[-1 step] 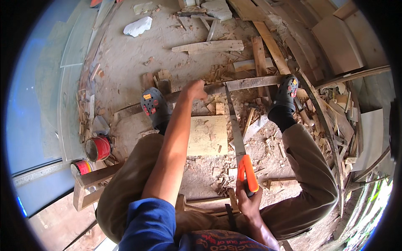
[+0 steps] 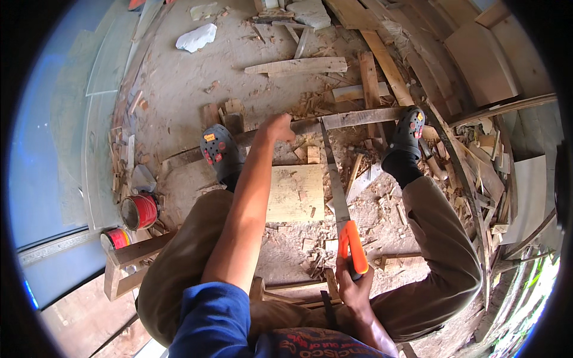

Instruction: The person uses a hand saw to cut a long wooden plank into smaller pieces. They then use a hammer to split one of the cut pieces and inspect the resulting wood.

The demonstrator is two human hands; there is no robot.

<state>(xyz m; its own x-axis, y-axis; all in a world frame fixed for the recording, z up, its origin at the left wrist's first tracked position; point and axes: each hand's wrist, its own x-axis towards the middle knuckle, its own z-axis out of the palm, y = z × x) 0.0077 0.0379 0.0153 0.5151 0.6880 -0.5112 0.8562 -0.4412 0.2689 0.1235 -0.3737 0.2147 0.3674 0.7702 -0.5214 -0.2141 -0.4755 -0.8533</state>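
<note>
A long narrow wooden plank (image 2: 361, 117) lies crosswise in front of me, with my two dark clogs on it, one toward each end. My left hand (image 2: 277, 127) grips the plank left of the middle, its fingers closed over the wood. In my right hand (image 2: 354, 283) is the orange handle of a handsaw (image 2: 333, 170). Its long blade points away from me, and the tip end crosses the plank's near edge just right of my left hand. Below the plank, a square pale board (image 2: 296, 194) lies on the ground, partly behind my left forearm.
Wood scraps and chips litter the ground. A loose board (image 2: 304, 67) and a white lump (image 2: 196, 38) lie farther off. Two red cans (image 2: 139, 212) stand at left by a wooden frame (image 2: 140, 252). Boards lean along the right side, near a wooden-handled tool (image 2: 437, 167).
</note>
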